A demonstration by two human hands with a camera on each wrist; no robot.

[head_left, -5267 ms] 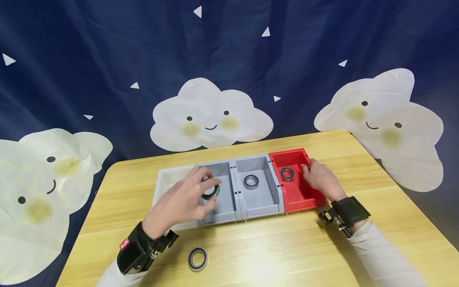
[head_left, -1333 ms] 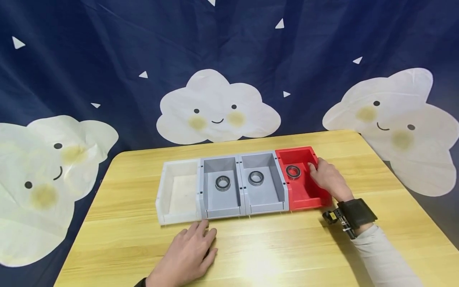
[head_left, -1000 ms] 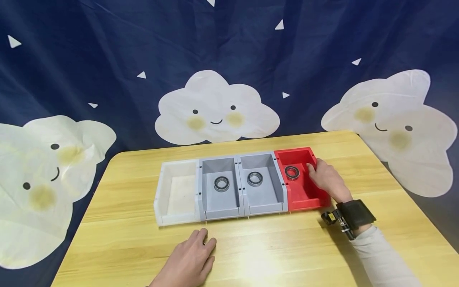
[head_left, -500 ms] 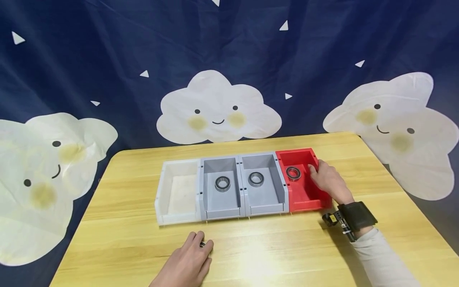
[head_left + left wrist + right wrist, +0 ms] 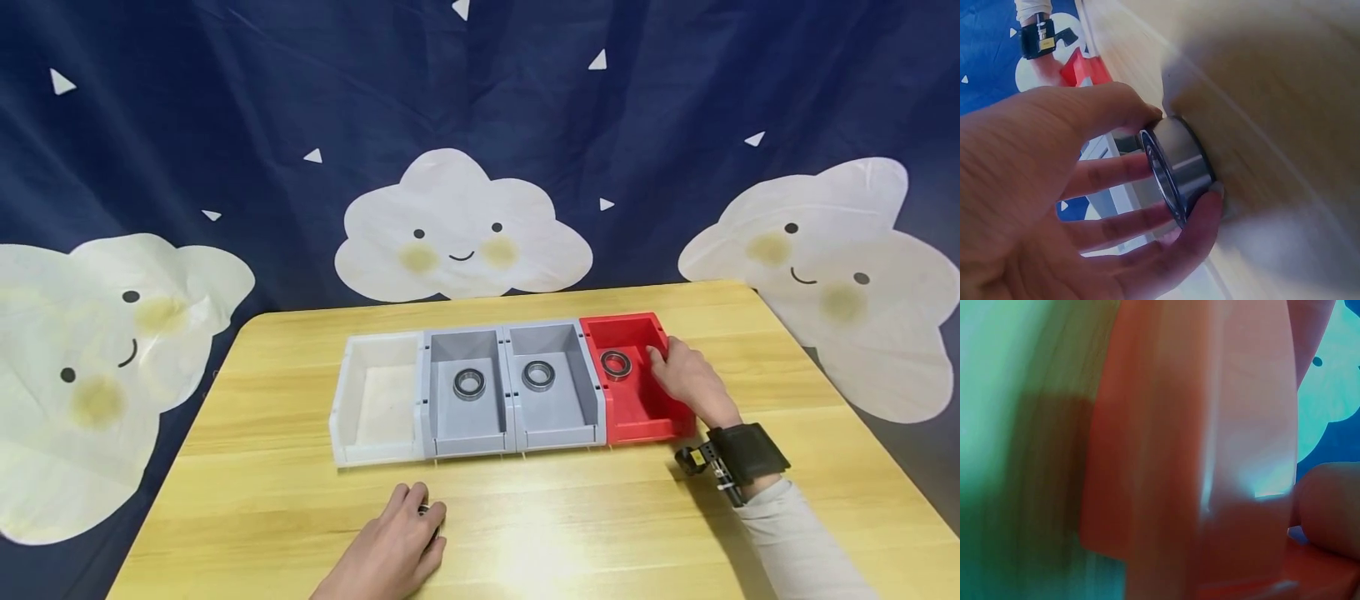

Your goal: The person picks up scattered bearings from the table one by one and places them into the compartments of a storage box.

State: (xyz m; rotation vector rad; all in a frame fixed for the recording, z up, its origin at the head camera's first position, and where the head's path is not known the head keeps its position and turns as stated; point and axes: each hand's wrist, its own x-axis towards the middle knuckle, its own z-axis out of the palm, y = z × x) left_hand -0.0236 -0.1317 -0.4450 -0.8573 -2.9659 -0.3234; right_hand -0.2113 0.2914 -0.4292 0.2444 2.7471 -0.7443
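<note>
In front of the bins, my left hand [image 5: 390, 546] is low over the table and mostly covers a ball bearing. The left wrist view shows thumb and fingers around that bearing's [image 5: 1182, 162] steel outer ring, which stands tilted close to the wood. My right hand [image 5: 693, 379] grips the right wall of the red bin [image 5: 637, 432], thumb inside. A bearing [image 5: 617, 378] lies in the red bin. Another bearing [image 5: 538, 388] sits in the right grey bin [image 5: 558, 436], and one more bearing [image 5: 469, 397] in the left grey bin [image 5: 468, 447].
At the left end of the joined row is a white bin [image 5: 378, 454] with nothing in it. The row stands on a wooden table [image 5: 270, 400]. A dark blue curtain [image 5: 262, 83] with clouds hangs behind the far edge.
The left hand has released a bearing in the left grey bin, moved down to the bearing on the table, and closed its fingers round it. The right hand has stayed on the red bin.
</note>
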